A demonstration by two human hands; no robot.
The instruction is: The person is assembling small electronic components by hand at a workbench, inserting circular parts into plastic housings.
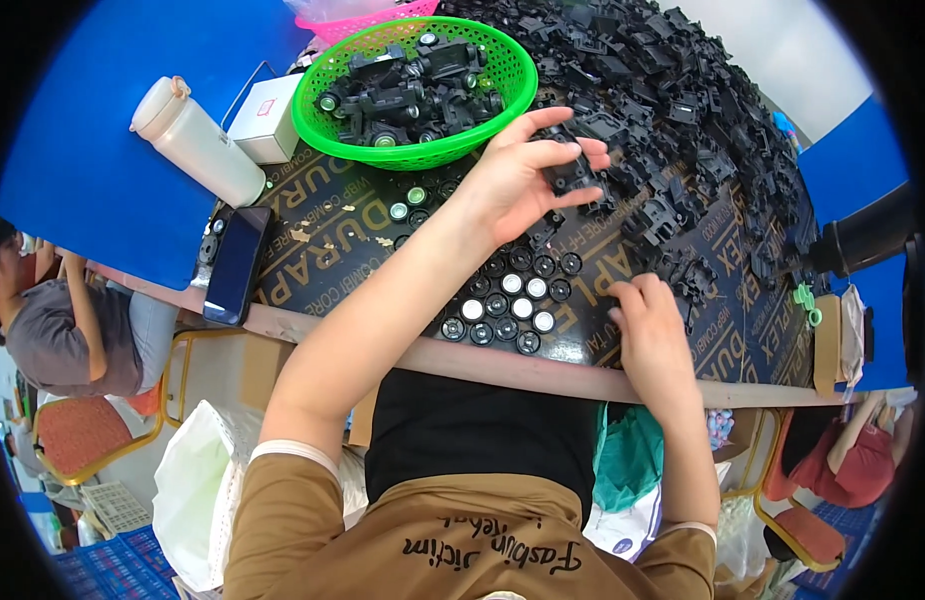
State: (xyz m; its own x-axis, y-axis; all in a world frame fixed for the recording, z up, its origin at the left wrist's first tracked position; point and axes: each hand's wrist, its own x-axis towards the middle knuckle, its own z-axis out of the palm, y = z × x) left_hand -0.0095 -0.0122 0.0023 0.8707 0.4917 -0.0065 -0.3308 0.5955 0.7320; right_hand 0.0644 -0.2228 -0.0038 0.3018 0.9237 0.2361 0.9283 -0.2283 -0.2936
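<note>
My left hand [518, 180] is raised over the table, its thumb and fingers gripping a black plastic toy car chassis [571, 170]. Below it lies a group of small black toy wheels [497, 304], several showing white faces [472, 310]. To the right of these wheels, my right hand [651, 325] hovers low by the table's near edge. Its fingers are loosely bent, with a gap between thumb and forefinger, and nothing shows in them. A large heap of black chassis parts [673, 110] spreads beyond both hands.
A green basket [523, 85] of chassis with wheels fitted stands at the far left, near a white bottle [198, 140], a small white box [268, 120] and a phone [238, 268]. At right are a black cylindrical object [868, 235] and a cardboard box [828, 345]. Other people sit at both sides.
</note>
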